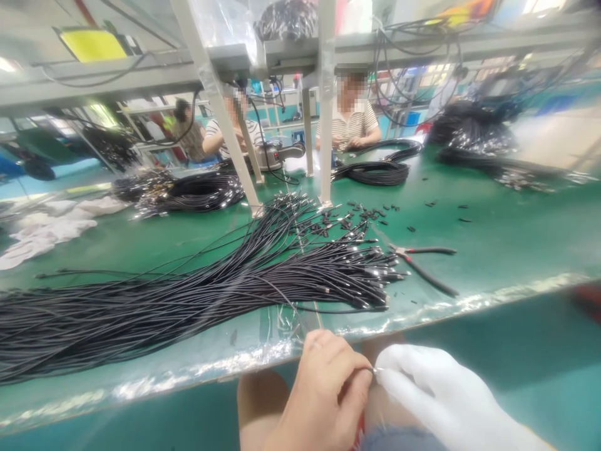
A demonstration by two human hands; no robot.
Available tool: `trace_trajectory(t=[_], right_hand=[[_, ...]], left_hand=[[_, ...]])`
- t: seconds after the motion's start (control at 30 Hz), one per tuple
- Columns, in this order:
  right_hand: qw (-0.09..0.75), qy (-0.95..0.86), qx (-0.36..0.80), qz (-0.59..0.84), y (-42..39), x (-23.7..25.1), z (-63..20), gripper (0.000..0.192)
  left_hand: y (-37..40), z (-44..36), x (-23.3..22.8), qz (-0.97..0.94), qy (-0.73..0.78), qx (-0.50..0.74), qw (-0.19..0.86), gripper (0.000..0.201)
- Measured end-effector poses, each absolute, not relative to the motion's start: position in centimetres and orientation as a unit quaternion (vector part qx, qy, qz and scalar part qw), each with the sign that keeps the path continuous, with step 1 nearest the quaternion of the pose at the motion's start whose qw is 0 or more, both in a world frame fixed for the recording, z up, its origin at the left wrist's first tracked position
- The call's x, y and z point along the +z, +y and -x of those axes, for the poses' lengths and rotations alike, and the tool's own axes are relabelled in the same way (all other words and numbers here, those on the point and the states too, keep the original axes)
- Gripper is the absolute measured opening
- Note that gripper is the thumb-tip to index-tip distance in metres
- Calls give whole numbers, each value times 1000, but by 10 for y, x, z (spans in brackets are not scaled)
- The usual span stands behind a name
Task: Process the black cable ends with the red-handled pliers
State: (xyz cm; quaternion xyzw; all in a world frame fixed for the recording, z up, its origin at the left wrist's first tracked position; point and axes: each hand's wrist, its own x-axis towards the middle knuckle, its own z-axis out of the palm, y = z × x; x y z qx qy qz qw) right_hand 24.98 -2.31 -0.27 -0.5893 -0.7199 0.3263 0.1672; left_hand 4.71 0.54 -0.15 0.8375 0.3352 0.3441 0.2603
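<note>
Black cable (pixel 291 316), one thin strand, runs from the bundle (pixel 197 288) on the counter (pixel 493 244) down over the near edge to the two hands held below it, close to the body. The bare left hand (pixel 323 401) has its grip closed, thumb and forefinger pinched on the cable end (pixel 374 370); the white-gloved right hand (pixel 446 401) meets it from the right, fingertips together at the same point, though whether they clamp the end itself or only touch it cannot be told. The cable end lies between the two grips, pointing right toward the glove, and both hands are equally near it. The strand's long axis runs far-to-near, then bends right at the pinch. The bundle lies with its long axis left to right, its metal-tipped ends fanned at the right, well apart from the hands. Pliers (pixel 422 263) lie just right of those ends, handles toward the right. Small black sleeves (pixel 361 216) are scattered farther back. The counter is green, its near edge taped and glossy. At the far side, past the frame posts (pixel 325 106), other people sit working among further cable coils (pixel 375 172); white cloths (pixel 47 228) lie at far left.
</note>
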Motion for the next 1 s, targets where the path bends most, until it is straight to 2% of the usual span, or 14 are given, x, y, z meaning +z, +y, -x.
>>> trace_trajectory(t=[0.1, 0.3, 0.4, 0.57, 0.7, 0.83, 1.0], right_hand=[[177, -716, 338, 584, -22, -2, -250, 34], [275, -548, 653, 443, -15, -5, -247, 40], [317, -481, 725, 377, -13, -12, -239, 40], [367, -432, 757, 324, -10, -24, -226, 36], [379, -424, 752, 333, -3, -28, -218, 42], [382, -447, 736, 336, 7, -28, -214, 38], [356, -476, 719, 360, 23, -31, -212, 54]], left_hand=[[4, -48, 1, -822, 348, 336, 302, 19], [8, -42, 11, -765, 351, 322, 433, 21], [10, -39, 13, -736, 355, 326, 474, 21], [8, -33, 3, -685, 380, 339, 522, 21], [8, -29, -8, -644, 390, 354, 555, 24], [13, -27, -12, -617, 375, 383, 576, 31], [19, -31, -18, -620, 338, 440, 554, 26]])
